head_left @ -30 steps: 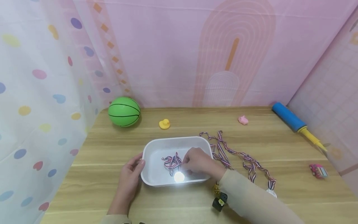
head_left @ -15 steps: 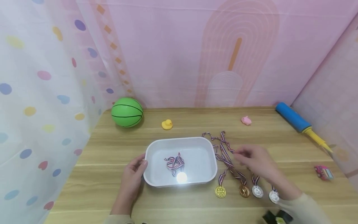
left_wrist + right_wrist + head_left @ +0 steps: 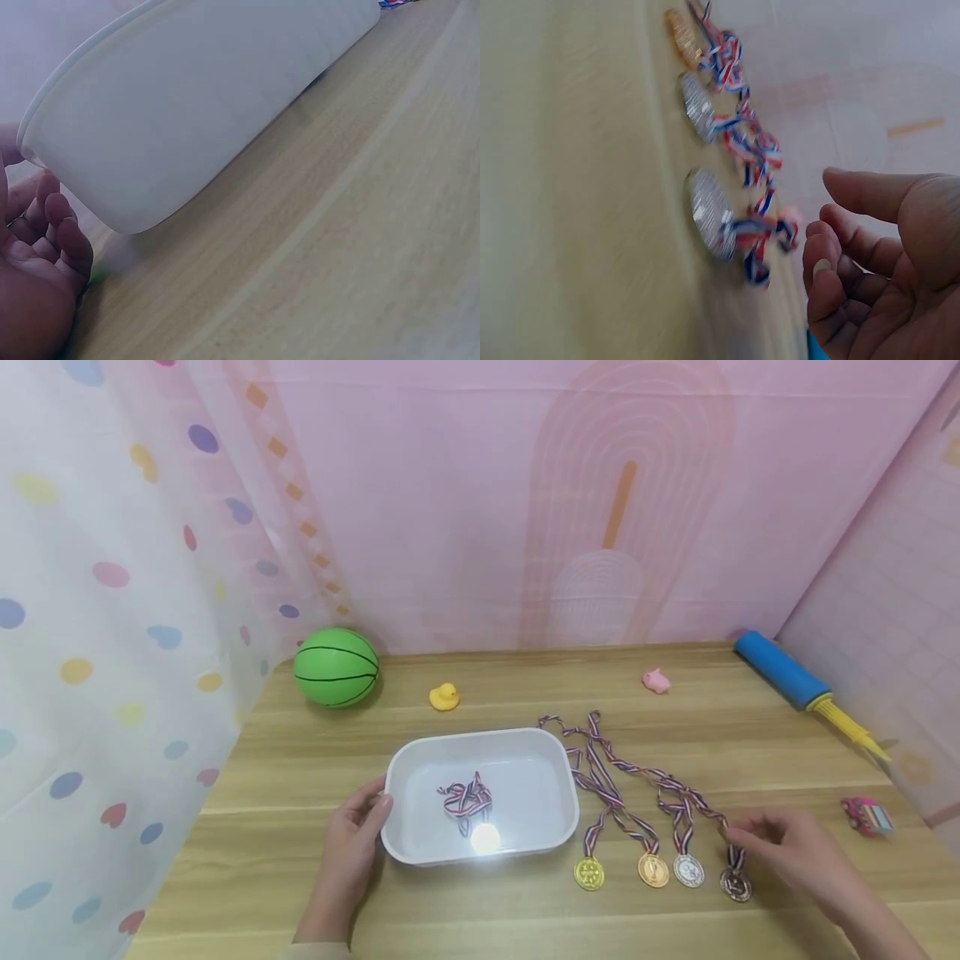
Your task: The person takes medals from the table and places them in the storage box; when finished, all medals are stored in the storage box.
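While the left hand (image 3: 352, 835) grips the left rim of the white tray (image 3: 525, 793), thumb over the lip and fingers outside the wall, the right hand (image 3: 791, 852) is at the ribbon of the rightmost medal (image 3: 736, 885), thumb and fingers apart, nothing grasped. Can't tell if a fingertip touches the ribbon.

Four medals lie on the worktop (image 3: 450, 914), right of the tray and toward the near edge: gold medal (image 3: 588, 873), bronze medal (image 3: 653, 870), silver medal (image 3: 688, 870), then the rightmost one. Their striped ribbons (image 3: 606, 792) run twisted toward the far edge. Ribbon bundle (image 3: 465, 802) sits in the tray; glare next to it, so can't tell if a medal is attached.

Pink toy vehicle (image 3: 867, 816) near the right edge. Blue-and-yellow pump (image 3: 782, 671) runs from the far right corner along the right edge. Pink pig (image 3: 656, 681) and yellow duck (image 3: 444, 697) near the far edge, green ball (image 3: 336, 667) at the far left corner.
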A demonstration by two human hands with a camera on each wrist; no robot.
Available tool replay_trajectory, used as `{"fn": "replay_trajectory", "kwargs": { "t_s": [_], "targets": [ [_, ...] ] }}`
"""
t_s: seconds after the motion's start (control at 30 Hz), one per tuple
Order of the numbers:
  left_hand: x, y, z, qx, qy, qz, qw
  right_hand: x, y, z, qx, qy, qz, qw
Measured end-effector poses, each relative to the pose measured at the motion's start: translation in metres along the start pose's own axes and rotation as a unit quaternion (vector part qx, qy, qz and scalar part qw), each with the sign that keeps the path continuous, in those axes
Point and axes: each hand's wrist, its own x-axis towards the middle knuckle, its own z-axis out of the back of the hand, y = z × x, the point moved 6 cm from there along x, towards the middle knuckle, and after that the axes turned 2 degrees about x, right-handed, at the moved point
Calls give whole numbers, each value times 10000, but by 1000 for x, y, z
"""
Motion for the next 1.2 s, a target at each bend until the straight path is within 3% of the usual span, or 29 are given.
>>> {"fn": "replay_trajectory", "kwargs": {
  "t_s": [0.17, 0.37, 0.8, 1.2],
  "targets": [
    [0, 0, 0, -107, 34, -37, 9999, -12, -22, -4, -336, 455, -515, 9971],
    [-1, 0, 0, -152, 8, -112, 9998, -16, -31, -13, -304, 830, -719, 9935],
    [-1, -1, 0, -96, -12, -139, 9999, -11, -27, -20, -760, 509, -144, 9957],
    [-1, -2, 0, -22, -3, -76, 10000, 3, -25, -18, -698, 516, -262, 9959]
  ]
}}
